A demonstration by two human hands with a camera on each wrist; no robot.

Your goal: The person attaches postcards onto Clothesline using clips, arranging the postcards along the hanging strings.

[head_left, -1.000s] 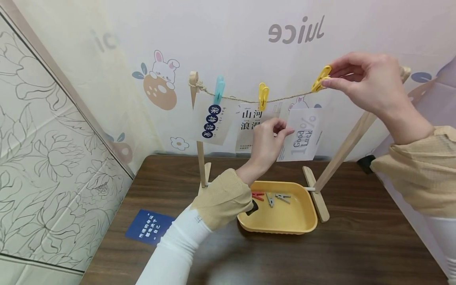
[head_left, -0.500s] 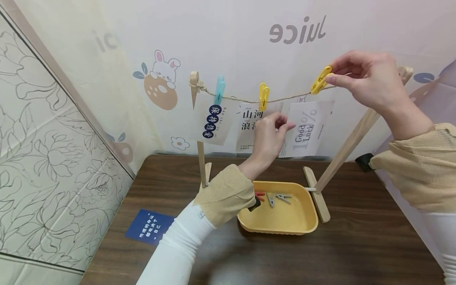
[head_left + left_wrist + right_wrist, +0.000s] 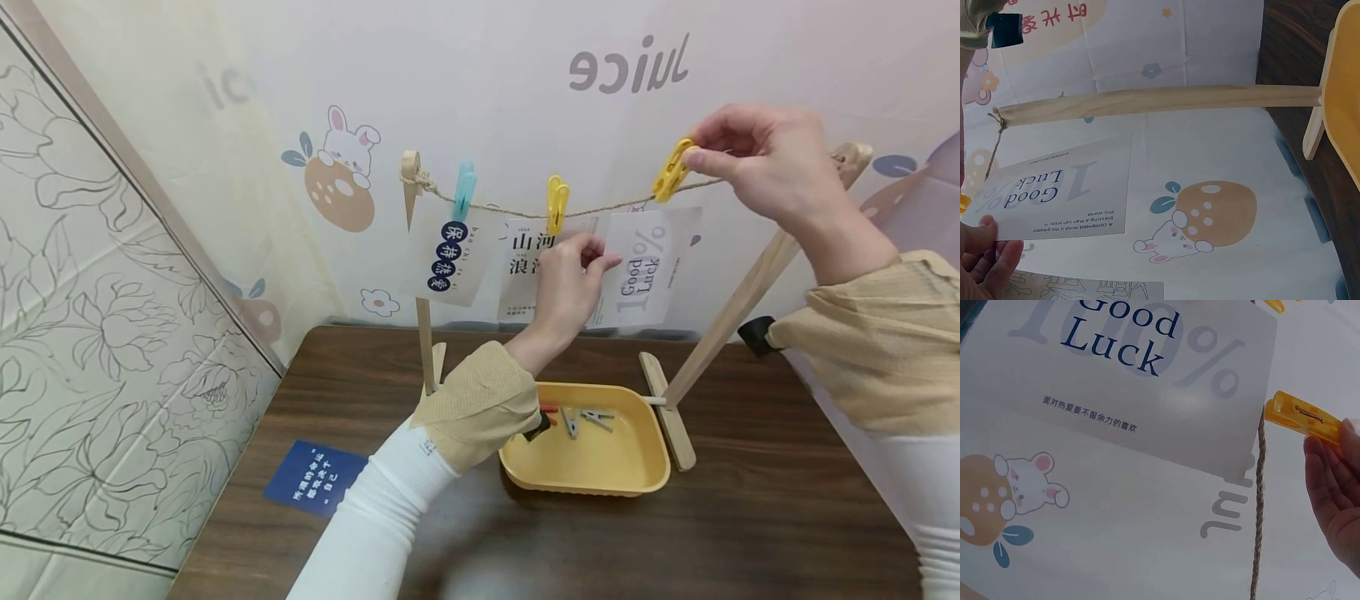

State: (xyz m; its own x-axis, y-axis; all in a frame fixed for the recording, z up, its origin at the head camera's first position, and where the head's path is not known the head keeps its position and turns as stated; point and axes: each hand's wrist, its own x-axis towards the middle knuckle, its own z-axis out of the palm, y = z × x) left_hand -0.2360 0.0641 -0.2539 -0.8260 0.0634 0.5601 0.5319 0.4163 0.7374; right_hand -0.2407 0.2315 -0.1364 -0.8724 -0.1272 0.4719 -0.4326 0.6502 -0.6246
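My left hand [image 3: 570, 279] pinches the left edge of a white "Good Luck" card [image 3: 645, 267], thumb on its face in the left wrist view. The card's upper edge lies just under the twine [image 3: 1260, 487]. My right hand [image 3: 780, 162] pinches a yellow clothespin [image 3: 1304, 417] by its handle end, its tip right at the twine and the card's edge in the right wrist view. Left along the line, another yellow clothespin [image 3: 557, 204] holds a card with large black characters [image 3: 517, 283], partly behind my left hand. A light-blue clothespin [image 3: 464, 192] holds a card with dark round characters [image 3: 446, 258].
Two wooden posts [image 3: 731, 312] carry the twine over a brown table [image 3: 375, 367]. Below the line stands a yellow basin [image 3: 585, 479] with grey clothespins [image 3: 596, 418] and a red one [image 3: 550, 412]. A blue card [image 3: 315, 477] lies at the left.
The "Good Luck" card has risen toward the twine and straightened in my left hand. My right hand has shifted slightly left, and the yellow clothespin's tip has dropped a little at the line.
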